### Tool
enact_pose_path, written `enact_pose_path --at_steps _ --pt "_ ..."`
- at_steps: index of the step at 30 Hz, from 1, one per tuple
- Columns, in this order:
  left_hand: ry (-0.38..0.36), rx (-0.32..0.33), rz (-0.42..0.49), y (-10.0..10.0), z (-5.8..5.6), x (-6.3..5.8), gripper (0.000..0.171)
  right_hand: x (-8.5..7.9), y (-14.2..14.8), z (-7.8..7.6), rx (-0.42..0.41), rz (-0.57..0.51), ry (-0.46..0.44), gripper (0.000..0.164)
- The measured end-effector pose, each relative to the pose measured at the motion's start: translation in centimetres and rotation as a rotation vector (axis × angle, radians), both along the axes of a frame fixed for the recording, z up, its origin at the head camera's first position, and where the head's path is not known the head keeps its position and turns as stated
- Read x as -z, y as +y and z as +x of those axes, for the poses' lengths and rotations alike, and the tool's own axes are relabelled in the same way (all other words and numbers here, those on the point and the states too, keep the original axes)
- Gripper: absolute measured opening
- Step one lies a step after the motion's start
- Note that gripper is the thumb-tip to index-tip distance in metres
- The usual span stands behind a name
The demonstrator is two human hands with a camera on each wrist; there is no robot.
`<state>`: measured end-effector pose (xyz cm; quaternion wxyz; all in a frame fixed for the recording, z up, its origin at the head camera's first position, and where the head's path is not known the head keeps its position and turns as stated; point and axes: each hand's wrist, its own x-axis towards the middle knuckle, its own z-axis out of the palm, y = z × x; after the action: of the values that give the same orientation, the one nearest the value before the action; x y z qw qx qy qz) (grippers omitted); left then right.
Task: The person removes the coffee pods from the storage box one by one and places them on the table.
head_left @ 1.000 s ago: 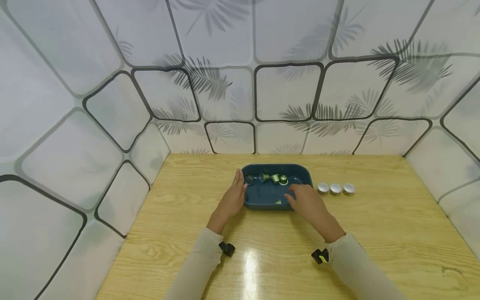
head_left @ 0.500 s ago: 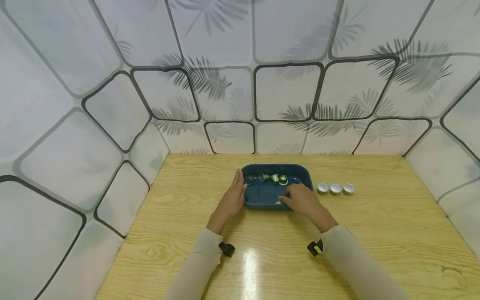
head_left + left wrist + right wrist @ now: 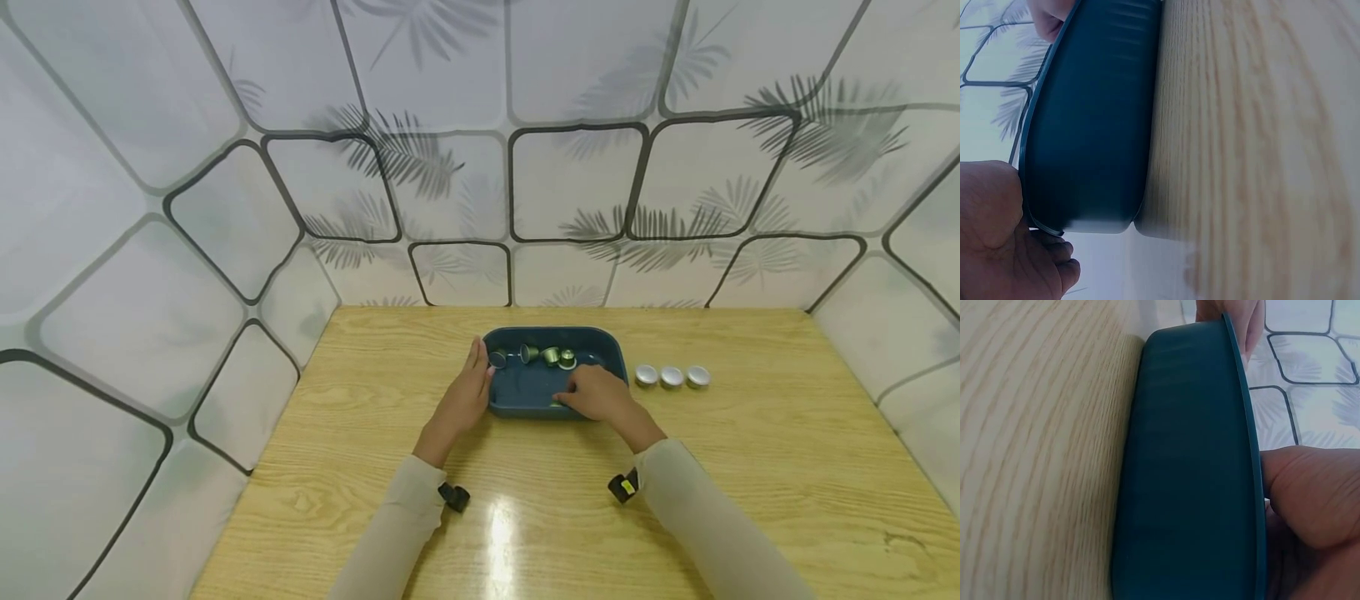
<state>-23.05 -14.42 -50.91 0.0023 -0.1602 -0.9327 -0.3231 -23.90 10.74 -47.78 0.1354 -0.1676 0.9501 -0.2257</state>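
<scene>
My left hand [image 3: 461, 396] holds the left end of a dark blue tray [image 3: 525, 392]; in the left wrist view the hand [image 3: 997, 225] is at the tray's rim, some fingers curled beyond its corner. My right hand [image 3: 600, 392] reaches over the front right rim into the tray. Its thumb and fingertips pinch a green coffee capsule [image 3: 556, 404] by the front wall, mostly hidden by the fingers. Several other green capsules [image 3: 529, 355] lie along the tray's back. In the right wrist view the tray's outer wall [image 3: 1191, 456] hides the right fingertips.
Three capsules with silver lids up [image 3: 671, 377] stand in a row on the wooden table [image 3: 360, 375], just right of the tray. A patterned wall covering [image 3: 457, 208] rises behind the table and at both sides.
My right hand has moved left and slightly inward in the tray, its fingertips closing over the green capsule at the front wall. My left hand and the tray have stayed put.
</scene>
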Motion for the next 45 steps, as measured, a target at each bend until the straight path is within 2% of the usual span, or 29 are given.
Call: enact_pose_path --at_steps 7,18,27,34,39,45 --pt "-0.008 -0.007 -0.012 0.1 0.1 -0.1 0.059 0.3 -0.2 -0.4 -0.003 0.006 -0.015 0.036" --pt "-0.008 -0.020 -0.027 0.0 -0.1 0.0 0.058 -0.1 -0.5 -0.8 -0.021 0.060 -0.019 0.036" --pt "-0.011 -0.018 -0.016 0.0 0.0 -0.2 0.058 0.0 -0.7 -1.3 -0.062 0.024 -0.028 0.012" --pt "-0.008 -0.018 -0.010 0.1 0.0 0.0 0.059 0.1 -0.6 -1.9 -0.092 0.043 -0.001 0.010" --pt "0.000 -0.014 -0.001 0.1 0.0 -0.1 0.059 0.3 -0.5 -2.3 -0.113 0.022 0.005 0.013" --pt "0.002 -0.012 -0.020 0.1 0.0 0.0 0.058 0.4 -0.5 -2.2 -0.087 -0.031 0.022 0.024"
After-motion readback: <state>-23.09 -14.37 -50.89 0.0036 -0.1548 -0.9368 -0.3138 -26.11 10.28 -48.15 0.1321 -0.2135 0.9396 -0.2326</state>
